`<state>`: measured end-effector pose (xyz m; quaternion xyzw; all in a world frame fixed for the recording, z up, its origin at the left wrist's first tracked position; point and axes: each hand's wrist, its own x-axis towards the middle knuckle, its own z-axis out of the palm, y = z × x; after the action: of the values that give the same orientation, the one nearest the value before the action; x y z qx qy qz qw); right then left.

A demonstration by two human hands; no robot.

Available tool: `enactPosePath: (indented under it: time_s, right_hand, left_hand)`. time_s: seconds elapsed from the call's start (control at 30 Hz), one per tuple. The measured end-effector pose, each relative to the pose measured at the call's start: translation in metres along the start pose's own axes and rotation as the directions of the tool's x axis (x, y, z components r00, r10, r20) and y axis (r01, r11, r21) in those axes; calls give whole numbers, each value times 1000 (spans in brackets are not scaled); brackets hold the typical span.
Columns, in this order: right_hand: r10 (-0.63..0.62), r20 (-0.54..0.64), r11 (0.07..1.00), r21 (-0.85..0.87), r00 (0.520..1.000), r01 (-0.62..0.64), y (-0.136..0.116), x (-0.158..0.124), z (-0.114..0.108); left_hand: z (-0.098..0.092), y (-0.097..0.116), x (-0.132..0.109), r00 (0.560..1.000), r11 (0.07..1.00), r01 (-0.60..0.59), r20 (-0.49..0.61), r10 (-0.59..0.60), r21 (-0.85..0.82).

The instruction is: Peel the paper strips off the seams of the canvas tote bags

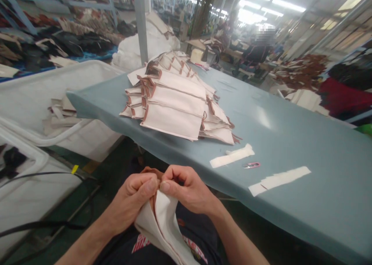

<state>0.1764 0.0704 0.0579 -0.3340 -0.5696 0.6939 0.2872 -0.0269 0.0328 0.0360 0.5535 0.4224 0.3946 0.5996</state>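
Note:
A cream fabric piece with brown edging (167, 214) hangs in front of my body, its upper end pinched between my two hands. My left hand (138, 195) is closed on its top edge, thumb pressed against the fingers. Close beside it, my right hand (186, 187) pinches the same edge, the two thumbs almost touching. Exactly what lies between the fingertips is hidden. Past my hands, on the table, lies a stack of similar cream pieces with brown edges (176, 102).
The blue-grey table (290, 137) carries cream strips (232, 156), more strips (280, 180) and pink-handled thread snips (251, 165). White bins (95, 69) stand at left, one holding scraps. A grey post (141, 28) rises behind the stack. A person (257, 51) sits far back.

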Motion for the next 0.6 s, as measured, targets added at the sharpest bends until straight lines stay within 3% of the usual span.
enactPosePath:
  time_s: [0.2,0.33,0.6]
  right_hand:
    - [5,36,997,-79,999,-3,-18,-3,-7]
    - [-1,30,993,-122,1000,4,-18,-5,-9]
    - [4,-66,988,-157,998,-14,4,-7,-11]
  left_hand:
    - [-19,21,-8,998,989,-31,52,23,145]
    - [-21,34,-4,992,914,-89,117,46,395]
    - [-13,20,9,938,765,-329,97,334,554]
